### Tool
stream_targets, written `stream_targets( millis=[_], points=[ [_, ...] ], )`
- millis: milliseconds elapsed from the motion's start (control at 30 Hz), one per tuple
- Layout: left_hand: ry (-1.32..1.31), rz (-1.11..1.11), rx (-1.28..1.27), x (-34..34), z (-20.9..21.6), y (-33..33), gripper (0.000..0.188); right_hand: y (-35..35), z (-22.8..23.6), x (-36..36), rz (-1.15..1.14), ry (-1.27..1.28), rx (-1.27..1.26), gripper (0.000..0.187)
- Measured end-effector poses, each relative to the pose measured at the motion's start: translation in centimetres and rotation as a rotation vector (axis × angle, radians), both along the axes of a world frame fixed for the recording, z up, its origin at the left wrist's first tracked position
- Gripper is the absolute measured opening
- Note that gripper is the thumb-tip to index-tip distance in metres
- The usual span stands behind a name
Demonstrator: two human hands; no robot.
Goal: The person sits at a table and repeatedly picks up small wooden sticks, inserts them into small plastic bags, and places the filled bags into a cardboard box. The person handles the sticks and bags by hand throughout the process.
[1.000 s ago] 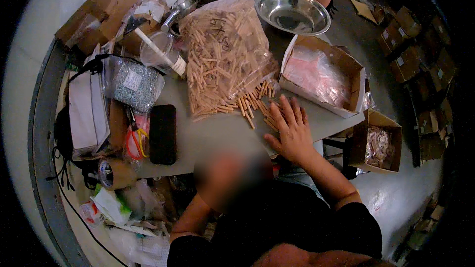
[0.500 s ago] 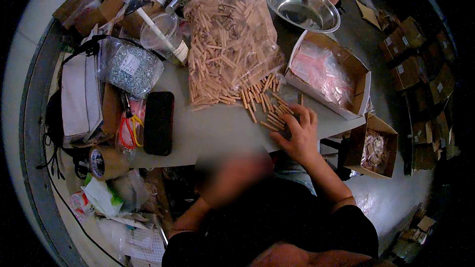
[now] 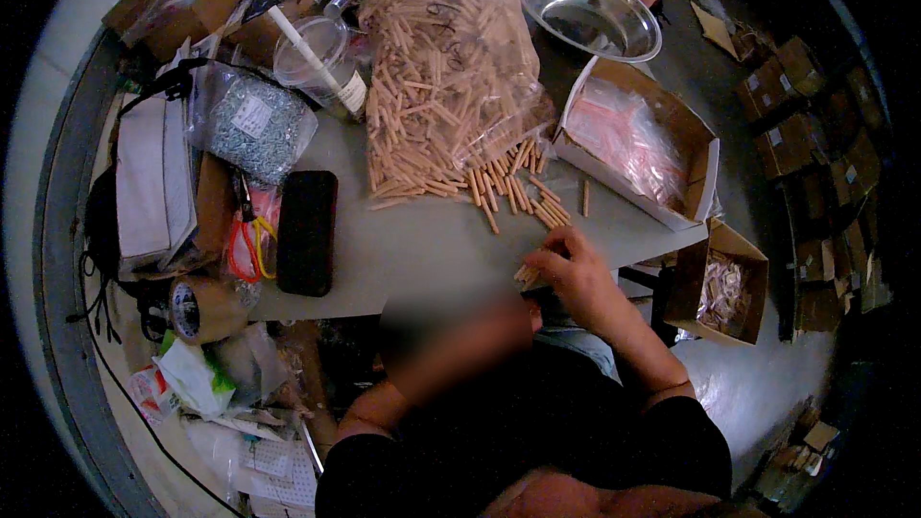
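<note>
My right hand [image 3: 574, 273] is closed around a few short wooden dowels [image 3: 525, 274] above the table's near edge; their ends show at the fingertips. Blur covers most of my left hand [image 3: 460, 336], close to my body, so its fingers and anything in them are hidden. Ahead lies a big clear plastic bag [image 3: 446, 67] full of the same dowels. Loose dowels [image 3: 497, 187] spill from its mouth toward my right hand, and a single dowel [image 3: 586, 199] lies apart at their right.
Right of the bag stands a carton of clear plastic bags [image 3: 624, 134], with a metal bowl [image 3: 590, 14] behind. A smaller box [image 3: 720, 293] sits lower right. On the left are a bag of screws [image 3: 254, 129], scissors [image 3: 251, 240], a black phone-like case [image 3: 307, 233] and tape [image 3: 206, 310].
My right hand has drawn back from the loose dowels toward my body, with a few dowels now in its fingers. Fewer dowels lie at the pile's near end.
</note>
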State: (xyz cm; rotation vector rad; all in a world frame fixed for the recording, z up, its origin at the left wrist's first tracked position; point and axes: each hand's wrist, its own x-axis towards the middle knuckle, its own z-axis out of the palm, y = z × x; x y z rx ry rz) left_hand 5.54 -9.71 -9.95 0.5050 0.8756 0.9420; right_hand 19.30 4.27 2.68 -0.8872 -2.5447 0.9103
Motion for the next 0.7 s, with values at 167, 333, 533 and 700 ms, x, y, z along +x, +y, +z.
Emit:
stream_targets(
  millis=[167,333,533,700],
  points=[
    [-0.416,0.068,-0.165,0.4,-0.2,0.9,0.034,-0.4,0.9,0.4,0.169,-0.001,0.072,0.026],
    [-0.455,-0.057,-0.174,-0.4,4.9,2.2,0.027,-0.6,1.3,1.4,0.373,0.01,-0.161,0.028],
    [-0.118,-0.15,0.141,-0.3,7.1,2.3,0.055,-0.1,3.9,2.7,0.361,0.114,-0.213,0.022],
    [0.209,-0.105,0.369,-0.6,9.0,3.1,0.057,-0.5,3.6,3.2,0.387,0.282,0.02,0.022]
  ],
)
